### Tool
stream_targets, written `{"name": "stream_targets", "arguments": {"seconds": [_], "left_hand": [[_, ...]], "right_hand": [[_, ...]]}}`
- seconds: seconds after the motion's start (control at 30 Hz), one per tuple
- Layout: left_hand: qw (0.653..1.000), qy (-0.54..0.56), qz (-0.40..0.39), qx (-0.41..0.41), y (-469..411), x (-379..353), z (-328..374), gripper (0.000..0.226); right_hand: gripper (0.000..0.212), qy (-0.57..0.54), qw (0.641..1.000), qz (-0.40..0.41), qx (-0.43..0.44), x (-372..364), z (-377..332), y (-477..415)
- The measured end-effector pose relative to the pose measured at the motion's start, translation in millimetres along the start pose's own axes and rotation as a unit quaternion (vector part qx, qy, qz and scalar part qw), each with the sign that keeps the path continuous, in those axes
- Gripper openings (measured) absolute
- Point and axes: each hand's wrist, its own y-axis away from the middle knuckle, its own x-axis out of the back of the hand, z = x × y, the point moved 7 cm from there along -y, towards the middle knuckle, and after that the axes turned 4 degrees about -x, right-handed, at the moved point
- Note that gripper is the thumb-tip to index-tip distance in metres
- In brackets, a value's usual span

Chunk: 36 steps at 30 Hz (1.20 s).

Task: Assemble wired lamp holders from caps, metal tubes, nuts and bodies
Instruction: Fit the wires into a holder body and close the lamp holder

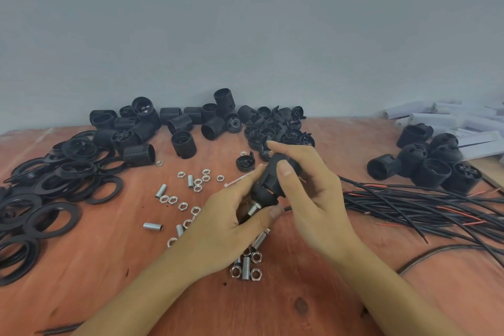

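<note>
Now we're gripping one holder, left hand pinching at its tube, right hand wrapped round it; left of it nuts, behind it bodies wait, so plenty left.

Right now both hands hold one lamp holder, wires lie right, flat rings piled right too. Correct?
No: head view shows the flat rings piled on the left. The left hand and right hand do hold the lamp holder; the wires lie right.
</note>
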Motion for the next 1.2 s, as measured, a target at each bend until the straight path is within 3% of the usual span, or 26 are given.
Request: {"name": "stream_targets", "arguments": {"seconds": [0.13, 0.33, 0.63, 0.9, 1.07, 1.2], "left_hand": [[0.998, -0.040, 0.039, -0.010, 2.5, 4.4, -0.1, 0.054], [0.998, -0.041, 0.045, 0.008, 2.3, 5.8, -5.8, 0.074], [0.996, -0.067, 0.060, -0.013, 5.0, 7.1, -6.2, 0.042], [0.990, -0.121, 0.032, -0.063, 1.7, 4.3, 5.3, 0.053], [0.992, -0.116, -0.011, -0.044, 0.7, 1.8, -2.8, 0.052], [0.996, -0.073, 0.040, -0.003, 3.5, 10.1, -14.7, 0.057]], "right_hand": [[0.029, -0.040, 0.997, 0.018, -0.065, 1.0, 10.3, 1.7], [0.037, -0.063, 0.991, 0.044, -0.111, -0.5, 15.9, 3.1], [0.024, -0.077, 0.985, 0.078, -0.137, 3.0, 28.5, 5.0], [0.026, 0.016, 0.999, 0.002, -0.040, -4.7, 8.9, 2.5], [0.034, -0.001, 0.996, -0.063, -0.056, -5.4, 12.1, 0.6], [0.037, -0.085, 0.983, -0.096, -0.133, 0.1, 22.8, -4.6]]}}
